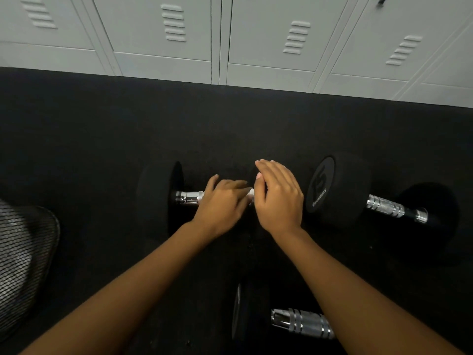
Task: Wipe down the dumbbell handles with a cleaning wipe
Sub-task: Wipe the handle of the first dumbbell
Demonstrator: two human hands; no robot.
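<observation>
Wiping dumbbell handle (189, 197) | left hand (220, 204) is pinching cleaning wipe (251, 192) against it | right hand (279, 198), fingers straight, is resting beside it | next, likely: sweeping toward its bare end

The scene is dim: the black floor (102, 139) swallows detail, and the dumbbell heads (153, 196) nearly merge with it. The pale lockers (163, 60) are evenly lit. Sharp glints mark the chrome handles (384, 207). Motion blur smears the left hand (220, 203) and the wipe (251, 192) it grips. Locker lines bow toward the edges.
</observation>
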